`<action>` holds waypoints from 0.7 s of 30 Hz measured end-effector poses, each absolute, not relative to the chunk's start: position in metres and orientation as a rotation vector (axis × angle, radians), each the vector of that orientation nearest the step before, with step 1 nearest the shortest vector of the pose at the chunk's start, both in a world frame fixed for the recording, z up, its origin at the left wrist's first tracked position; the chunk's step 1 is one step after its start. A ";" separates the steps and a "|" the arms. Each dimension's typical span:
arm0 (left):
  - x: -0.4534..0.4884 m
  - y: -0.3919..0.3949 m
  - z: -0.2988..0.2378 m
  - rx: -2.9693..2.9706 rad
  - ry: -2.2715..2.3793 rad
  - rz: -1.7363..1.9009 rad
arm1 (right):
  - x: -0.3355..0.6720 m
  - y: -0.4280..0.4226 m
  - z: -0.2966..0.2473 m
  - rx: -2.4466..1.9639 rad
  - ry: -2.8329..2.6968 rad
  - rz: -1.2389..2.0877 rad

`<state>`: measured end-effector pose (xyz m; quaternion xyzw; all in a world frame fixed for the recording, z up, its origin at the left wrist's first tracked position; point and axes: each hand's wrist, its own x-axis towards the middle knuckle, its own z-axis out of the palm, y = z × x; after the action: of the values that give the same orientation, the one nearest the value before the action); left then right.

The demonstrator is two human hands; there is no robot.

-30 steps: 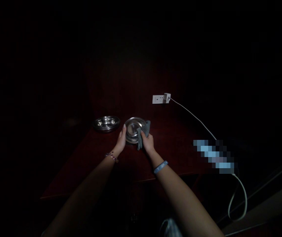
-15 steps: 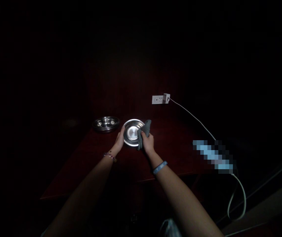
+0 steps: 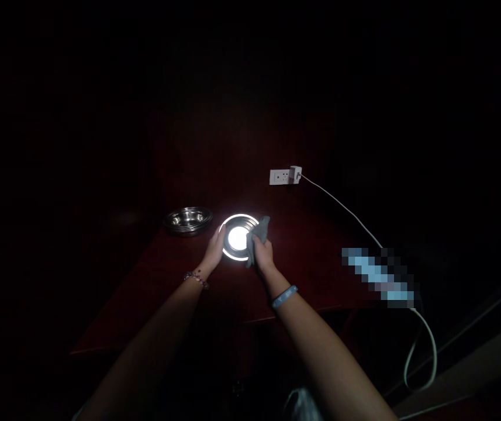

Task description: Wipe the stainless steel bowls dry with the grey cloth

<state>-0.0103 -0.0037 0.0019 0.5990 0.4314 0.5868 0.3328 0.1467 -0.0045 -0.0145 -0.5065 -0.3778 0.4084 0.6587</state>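
Note:
A round, shiny metal plate (image 3: 234,225) is held up between my two hands, its centre glaring with reflected light. My left hand (image 3: 216,248) grips its left rim, thumb on the near face and the other fingers hidden behind. At the right rim, my right hand (image 3: 263,251) pinches a grey cloth (image 3: 257,234) that is folded over the edge of the plate. Some of the right-hand fingers are out of sight behind the plate and cloth. Left of the hands, a stack of metal dishes (image 3: 187,220) rests on the dark red table.
The dark red table (image 3: 145,304) has its front edge below my hands. On the back wall sits a white socket (image 3: 280,176) with a plugged-in charger (image 3: 294,173). A white cable (image 3: 342,204) runs right to a blurred-out object (image 3: 377,278) and loops down.
The plate has tilted slightly and shifted a little right, so its centre and rim now glare brightly. Both hands keep their hold on plate and cloth.

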 end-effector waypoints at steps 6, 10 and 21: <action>-0.022 -0.013 0.009 2.140 1.250 1.555 | 0.150 0.004 -0.019 -1.108 -0.671 0.883; -0.020 -0.017 0.009 2.584 1.215 1.279 | 0.152 0.007 -0.021 -1.101 -0.606 0.914; -0.017 -0.021 0.006 2.858 1.289 0.852 | 0.156 0.008 -0.026 -1.126 -0.690 0.794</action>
<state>-0.0165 -0.0211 0.0062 0.8783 0.3962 0.2619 -0.0538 0.1561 0.0078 -0.0264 -0.5090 -0.3117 0.3587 0.7177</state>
